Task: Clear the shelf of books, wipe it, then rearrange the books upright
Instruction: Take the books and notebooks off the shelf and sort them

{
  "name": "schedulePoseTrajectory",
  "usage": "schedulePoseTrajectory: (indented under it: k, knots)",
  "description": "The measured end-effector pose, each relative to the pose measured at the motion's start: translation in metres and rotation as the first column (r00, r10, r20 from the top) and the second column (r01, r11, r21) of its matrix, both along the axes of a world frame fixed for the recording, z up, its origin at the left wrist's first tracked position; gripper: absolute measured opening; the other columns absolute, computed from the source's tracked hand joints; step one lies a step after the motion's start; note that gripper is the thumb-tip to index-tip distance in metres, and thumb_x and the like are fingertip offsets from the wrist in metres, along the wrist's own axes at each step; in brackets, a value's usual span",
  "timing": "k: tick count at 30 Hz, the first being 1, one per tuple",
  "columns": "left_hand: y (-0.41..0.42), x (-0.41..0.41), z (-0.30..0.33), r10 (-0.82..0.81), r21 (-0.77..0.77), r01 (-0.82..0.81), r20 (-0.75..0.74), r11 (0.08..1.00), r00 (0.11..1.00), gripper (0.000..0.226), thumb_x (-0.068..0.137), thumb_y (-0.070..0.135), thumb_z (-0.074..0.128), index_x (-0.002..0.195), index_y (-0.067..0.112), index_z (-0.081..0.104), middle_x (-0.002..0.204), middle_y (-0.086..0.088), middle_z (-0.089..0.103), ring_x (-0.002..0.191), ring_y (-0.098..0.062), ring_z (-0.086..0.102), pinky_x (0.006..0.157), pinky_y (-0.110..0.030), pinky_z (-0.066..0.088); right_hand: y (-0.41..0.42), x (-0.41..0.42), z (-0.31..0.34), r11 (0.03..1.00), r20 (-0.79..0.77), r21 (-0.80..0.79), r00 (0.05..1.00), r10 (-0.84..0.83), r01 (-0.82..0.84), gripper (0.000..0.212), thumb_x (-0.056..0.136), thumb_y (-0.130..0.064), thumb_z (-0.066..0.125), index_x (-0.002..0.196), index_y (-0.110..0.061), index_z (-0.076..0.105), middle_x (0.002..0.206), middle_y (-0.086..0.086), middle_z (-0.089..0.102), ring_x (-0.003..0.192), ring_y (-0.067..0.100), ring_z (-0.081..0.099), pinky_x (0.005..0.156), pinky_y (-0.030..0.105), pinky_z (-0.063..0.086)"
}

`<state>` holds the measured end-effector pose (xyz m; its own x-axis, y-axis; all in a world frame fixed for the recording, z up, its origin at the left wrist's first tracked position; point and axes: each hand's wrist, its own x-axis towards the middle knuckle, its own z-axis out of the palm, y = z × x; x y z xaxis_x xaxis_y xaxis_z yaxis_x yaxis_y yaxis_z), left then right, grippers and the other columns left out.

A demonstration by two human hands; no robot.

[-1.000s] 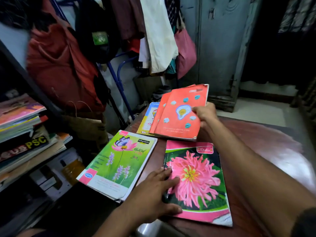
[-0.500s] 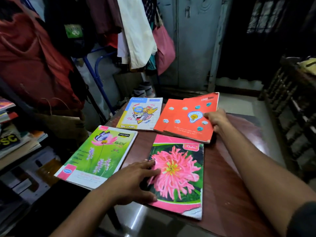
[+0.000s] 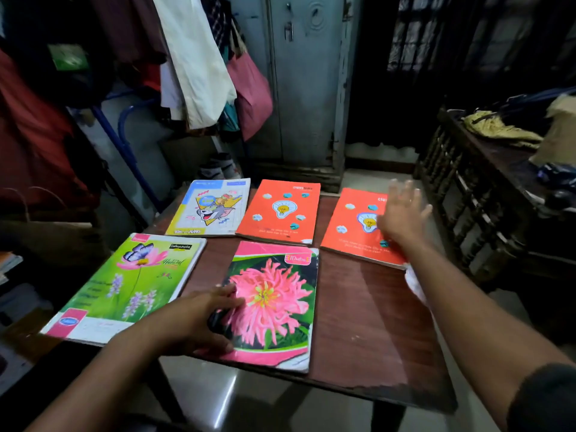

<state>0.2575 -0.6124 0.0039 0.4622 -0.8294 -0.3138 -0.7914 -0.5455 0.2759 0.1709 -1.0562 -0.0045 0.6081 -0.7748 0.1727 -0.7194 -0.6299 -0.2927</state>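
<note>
Several notebooks lie flat on a dark wooden table (image 3: 367, 322). A pink-flower notebook (image 3: 277, 307) sits at the front, and my left hand (image 3: 193, 319) rests on its left edge with the fingers spread. Left of it lies a green butterfly notebook (image 3: 131, 285), overhanging the table edge. At the back are a cartoon-cat notebook (image 3: 212, 207) and an orange lightbulb notebook (image 3: 280, 210). A second orange notebook (image 3: 352, 232) lies at the back right. My right hand (image 3: 402, 213) hovers open above it, blurred, holding nothing.
Clothes and bags (image 3: 199, 57) hang on a rack behind the table. A grey metal cupboard (image 3: 305, 88) stands at the back. A dark wooden rack (image 3: 473, 194) with cloth on top stands to the right. Something white (image 3: 414, 282) shows under my right forearm.
My right hand has set the second orange notebook down at the back right, apart from the first, and let go. My left hand stays on the pink-flower notebook. The view has swung right.
</note>
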Motion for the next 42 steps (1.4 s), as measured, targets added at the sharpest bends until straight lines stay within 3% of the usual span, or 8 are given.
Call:
schedulePoseTrajectory:
  k: [5, 8, 12, 16, 21, 27, 37, 42]
  knots:
    - [0.007, 0.003, 0.000, -0.018, -0.009, 0.018, -0.021, 1.000, 1.000, 0.095, 0.075, 0.055, 0.081, 0.154, 0.037, 0.033, 0.163, 0.016, 0.014, 0.149, 0.001, 0.013, 0.109, -0.006, 0.008, 0.054, 0.026, -0.010, 0.905, -0.218, 0.106, 0.878, 0.425, -0.412, 0.047, 0.101, -0.031, 0.046, 0.146, -0.021, 0.043, 0.157, 0.011, 0.034, 0.145, 0.031, 0.030, 0.116, 0.058, 0.022]
    - [0.015, 0.001, 0.006, 0.070, -0.135, -0.069, 0.003, 0.988, 0.998, 0.102, 0.064, 0.091, 0.055, 0.150, 0.039, 0.040, 0.160, 0.017, 0.024, 0.147, -0.001, 0.025, 0.110, -0.007, 0.013, 0.088, 0.050, -0.004, 0.834, -0.022, 0.034, 0.834, 0.552, -0.551, 0.048, 0.098, -0.035, 0.055, 0.144, -0.021, 0.048, 0.152, 0.007, 0.043, 0.142, 0.029, 0.037, 0.116, 0.049, 0.025]
    - [0.026, 0.023, -0.001, 0.388, -0.270, -0.310, 0.318, 0.912, 0.865, 0.090, 0.074, 0.087, 0.028, 0.145, 0.036, 0.049, 0.157, 0.003, 0.040, 0.143, -0.023, 0.038, 0.117, -0.046, 0.028, 0.150, 0.114, 0.005, 0.597, -0.022, 0.016, 0.597, 0.802, -0.802, 0.049, 0.098, -0.034, 0.059, 0.144, -0.020, 0.053, 0.153, 0.011, 0.044, 0.142, 0.028, 0.038, 0.118, 0.038, 0.028]
    - [0.050, 0.026, -0.021, 0.565, -0.065, -0.570, 0.267, 0.819, 0.781, 0.072, 0.090, 0.081, 0.023, 0.154, 0.049, 0.020, 0.168, 0.011, 0.009, 0.156, -0.019, 0.003, 0.117, -0.066, 0.008, 0.201, 0.180, -0.007, 0.507, -0.278, 0.045, 0.476, 0.834, -0.861, 0.048, 0.106, -0.043, 0.038, 0.153, -0.033, 0.038, 0.164, 0.006, 0.027, 0.150, 0.029, 0.024, 0.119, 0.055, 0.022]
    - [0.058, 0.017, -0.031, 0.555, -0.081, -0.557, 0.278, 0.827, 0.784, 0.089, 0.070, 0.079, -0.009, 0.154, 0.056, 0.009, 0.168, 0.016, 0.002, 0.156, -0.018, 0.003, 0.116, -0.065, 0.008, 0.226, 0.218, -0.015, 0.530, -0.379, -0.042, 0.504, 0.776, -0.847, 0.048, 0.106, -0.048, 0.030, 0.153, -0.041, 0.033, 0.160, 0.006, 0.032, 0.137, 0.037, 0.038, 0.113, 0.052, 0.030]
    - [0.059, 0.018, -0.032, 0.493, -0.130, -0.480, 0.344, 0.868, 0.799, 0.079, 0.079, 0.073, -0.005, 0.154, 0.054, 0.013, 0.166, 0.019, 0.010, 0.154, -0.016, 0.017, 0.108, -0.058, 0.025, 0.257, 0.231, -0.022, 0.538, -0.326, -0.091, 0.536, 0.779, -0.838, 0.049, 0.104, -0.054, 0.031, 0.150, -0.039, 0.038, 0.147, 0.011, 0.039, 0.127, 0.038, 0.037, 0.106, 0.049, 0.035]
    - [0.064, 0.025, -0.024, 0.436, -0.033, -0.445, 0.280, 0.895, 0.855, 0.086, 0.071, 0.073, -0.016, 0.154, 0.055, -0.002, 0.165, 0.025, -0.007, 0.155, -0.009, -0.002, 0.119, -0.058, 0.013, 0.210, 0.216, -0.022, 0.513, -0.265, 0.060, 0.482, 0.835, -0.856, 0.062, 0.100, -0.062, 0.038, 0.156, -0.038, 0.028, 0.167, -0.001, 0.018, 0.153, 0.023, 0.013, 0.122, 0.056, 0.005]
    - [0.068, 0.031, -0.025, 0.444, -0.017, -0.453, 0.235, 0.891, 0.865, 0.069, 0.089, 0.073, -0.001, 0.155, 0.055, 0.001, 0.164, 0.025, -0.008, 0.155, -0.010, -0.008, 0.121, -0.063, 0.002, 0.217, 0.205, -0.027, 0.517, -0.169, 0.001, 0.509, 0.844, -0.856, 0.061, 0.099, -0.062, 0.042, 0.152, -0.032, 0.039, 0.156, 0.006, 0.035, 0.143, 0.026, 0.031, 0.119, 0.048, 0.017]
